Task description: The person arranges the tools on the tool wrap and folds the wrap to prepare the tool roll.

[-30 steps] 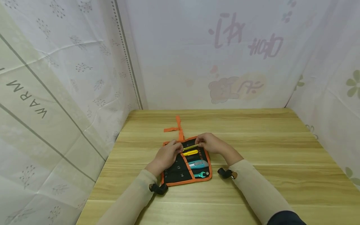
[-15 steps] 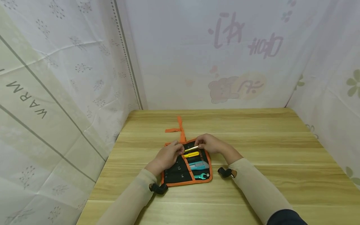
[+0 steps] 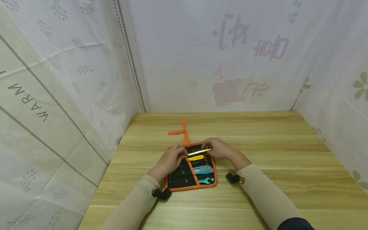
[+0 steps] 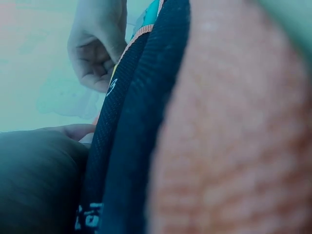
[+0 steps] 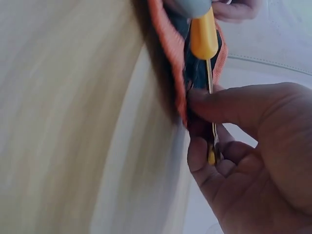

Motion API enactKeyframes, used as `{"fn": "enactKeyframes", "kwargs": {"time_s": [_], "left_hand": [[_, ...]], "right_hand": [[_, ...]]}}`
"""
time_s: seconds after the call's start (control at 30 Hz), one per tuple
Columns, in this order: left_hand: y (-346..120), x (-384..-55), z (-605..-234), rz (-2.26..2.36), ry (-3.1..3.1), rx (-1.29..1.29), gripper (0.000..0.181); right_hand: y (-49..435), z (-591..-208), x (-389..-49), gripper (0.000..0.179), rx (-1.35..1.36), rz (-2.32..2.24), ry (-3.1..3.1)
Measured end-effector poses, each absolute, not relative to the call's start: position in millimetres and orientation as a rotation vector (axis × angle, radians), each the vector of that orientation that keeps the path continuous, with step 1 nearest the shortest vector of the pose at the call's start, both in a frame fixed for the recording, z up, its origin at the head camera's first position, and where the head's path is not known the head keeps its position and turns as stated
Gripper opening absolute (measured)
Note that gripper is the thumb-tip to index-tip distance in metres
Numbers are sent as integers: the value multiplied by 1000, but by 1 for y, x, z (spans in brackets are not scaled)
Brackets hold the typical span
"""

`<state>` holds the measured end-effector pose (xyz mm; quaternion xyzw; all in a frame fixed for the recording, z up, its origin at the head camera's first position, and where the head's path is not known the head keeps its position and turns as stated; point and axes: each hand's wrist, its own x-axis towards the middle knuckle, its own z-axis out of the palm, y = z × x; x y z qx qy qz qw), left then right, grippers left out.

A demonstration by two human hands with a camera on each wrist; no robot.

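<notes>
An open black tool pouch (image 3: 179,180) with orange trim lies on the wooden table in the head view. My right hand (image 3: 219,148) pinches a slim, shiny gold-coloured tool (image 3: 198,152) near its right end; its exact kind is unclear. The tool's other end runs to the pocket edge beside my left hand (image 3: 172,158). With bent fingers, my left hand grips the pouch at its upper pocket. In the right wrist view, thumb and fingers close around the thin shaft, close to a yellow handle (image 5: 204,39). Pouch cloth (image 4: 117,122) fills much of the left wrist view.
Below the gold tool, the pouch holds a yellow-handled tool (image 3: 196,157), a teal utility knife (image 3: 203,169) and a green open-ended wrench (image 3: 205,180). Orange tie straps (image 3: 184,132) stretch toward the table's back. Patterned cloth (image 3: 178,64) hangs behind the table (image 3: 273,143).
My right hand has shifted slightly right, and more of the gold-coloured tool shows between the hands. The left hand stays nearly in place on the pouch.
</notes>
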<state>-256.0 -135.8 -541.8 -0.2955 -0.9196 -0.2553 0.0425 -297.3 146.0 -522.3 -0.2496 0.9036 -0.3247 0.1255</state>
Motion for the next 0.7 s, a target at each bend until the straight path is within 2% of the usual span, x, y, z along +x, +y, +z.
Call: {"fn": "enactKeyframes", "kwargs": {"time_s": [0.4, 0.7], "left_hand": [[-146, -252, -536, -708, -2771, -769, 25], [-149, -254, -540, -785, -2813, -680, 24]], "right_hand": [[168, -527, -299, 12, -719, -825, 2775], [175, -524, -297, 24, -764, -796, 2770]]}}
